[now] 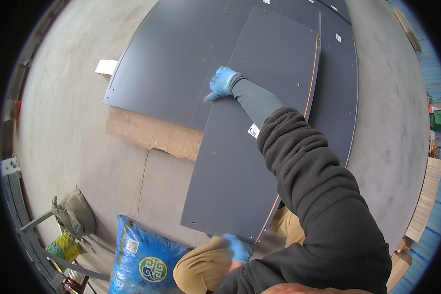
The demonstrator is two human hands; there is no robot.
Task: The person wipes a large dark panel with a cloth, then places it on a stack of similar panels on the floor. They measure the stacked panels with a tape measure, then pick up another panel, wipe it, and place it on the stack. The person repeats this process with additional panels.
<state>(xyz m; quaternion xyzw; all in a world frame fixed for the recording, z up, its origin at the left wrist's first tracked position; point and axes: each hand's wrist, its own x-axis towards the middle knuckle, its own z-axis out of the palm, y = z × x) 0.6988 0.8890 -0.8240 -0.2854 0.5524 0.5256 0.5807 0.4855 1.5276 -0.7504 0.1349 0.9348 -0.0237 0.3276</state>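
A long dark grey board [240, 161] with drilled holes, a small white label and a raw tan strip along its right side lies slantwise over other dark grey panels. My right hand [223, 83], in a blue glove, grips its left long edge partway up, the thumb pointing left. At the board's near end, my left hand [240, 249], also gloved in blue, holds the short edge near the right corner; some of its fingers are hidden. Beneath and to the left lies a wide dark grey panel [161, 68].
Torn brown cardboard [149, 134] sticks out under the wide panel. A blue plastic sack [144, 257] lies near my knee, with a grey bucket [81, 213] and metal frame [36, 220] to its left. Stacked boards [426, 198] stand at the far right.
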